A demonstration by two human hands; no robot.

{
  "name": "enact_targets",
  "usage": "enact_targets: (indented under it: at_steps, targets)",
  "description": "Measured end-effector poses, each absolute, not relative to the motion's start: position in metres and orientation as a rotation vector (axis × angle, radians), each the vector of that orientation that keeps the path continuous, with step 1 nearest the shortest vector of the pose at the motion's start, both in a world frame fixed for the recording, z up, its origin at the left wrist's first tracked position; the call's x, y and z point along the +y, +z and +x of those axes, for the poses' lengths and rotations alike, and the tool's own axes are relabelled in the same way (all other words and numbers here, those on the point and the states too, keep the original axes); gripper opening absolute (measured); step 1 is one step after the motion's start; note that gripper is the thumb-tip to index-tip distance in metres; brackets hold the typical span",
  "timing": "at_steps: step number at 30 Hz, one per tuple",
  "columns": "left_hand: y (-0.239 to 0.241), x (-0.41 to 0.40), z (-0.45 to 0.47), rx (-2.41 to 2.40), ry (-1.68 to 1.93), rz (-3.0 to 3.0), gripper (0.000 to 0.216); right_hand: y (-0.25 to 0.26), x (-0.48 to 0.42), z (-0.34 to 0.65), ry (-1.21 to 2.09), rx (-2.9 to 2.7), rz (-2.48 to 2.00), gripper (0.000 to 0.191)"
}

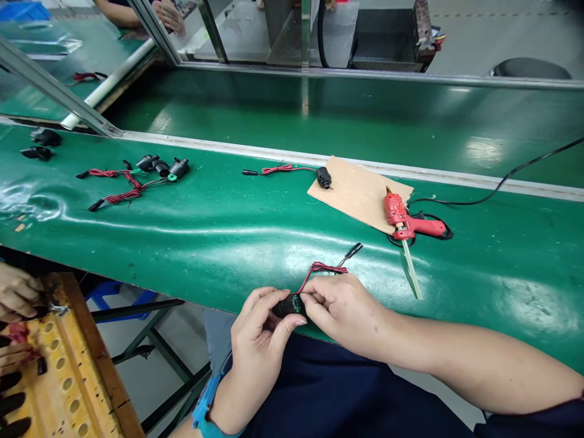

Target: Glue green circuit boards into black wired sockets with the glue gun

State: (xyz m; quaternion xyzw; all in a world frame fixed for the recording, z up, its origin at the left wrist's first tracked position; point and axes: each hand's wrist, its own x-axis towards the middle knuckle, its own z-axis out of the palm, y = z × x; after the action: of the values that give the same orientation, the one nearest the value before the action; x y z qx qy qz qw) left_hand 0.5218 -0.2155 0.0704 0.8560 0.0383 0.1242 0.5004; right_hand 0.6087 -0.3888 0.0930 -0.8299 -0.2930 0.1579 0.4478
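Observation:
My left hand [264,340] grips a small black cylindrical pump [286,306] between thumb and fingers, just above the front edge of the green bench. Green material shows at the pump's right end, where a bundled red-and-black wire [326,266] with a black plug comes out. My right hand [335,307] is closed in a pinch against that green end; what lies between its fingertips is hidden. Beyond the hands, a similar pump [323,177] with its wire rests on a piece of brown cardboard [353,204]. A red glue gun [404,216] with a glue stick lies over the cardboard's right edge.
Several wired pumps [157,165] lie at the left on the green bench [219,243], with black parts [45,137] farther left. A black cord [511,173] runs right from the glue gun. Lower left, another person's hands [18,292] work over a yellow tray with holes [68,365].

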Motion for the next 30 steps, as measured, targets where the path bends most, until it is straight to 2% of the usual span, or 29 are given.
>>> enact_targets:
  at_steps: [13,20,24,30]
  targets:
    - [0.069,-0.218,0.523,-0.065,0.45,2.201,0.031,0.09,-0.385,0.6,0.231,-0.682,-2.188,0.02]
    - [0.067,-0.214,0.522,-0.018,0.391,2.133,0.034,0.094,-0.39,0.602,0.152,-0.697,-2.199,0.016]
    - [0.067,-0.211,0.522,0.046,0.339,2.087,0.028,0.099,-0.394,0.607,0.114,-0.694,-2.191,0.016]
    - [0.065,-0.21,0.522,0.033,0.328,2.042,0.028,0.101,-0.393,0.605,0.226,-0.842,-2.163,0.019]
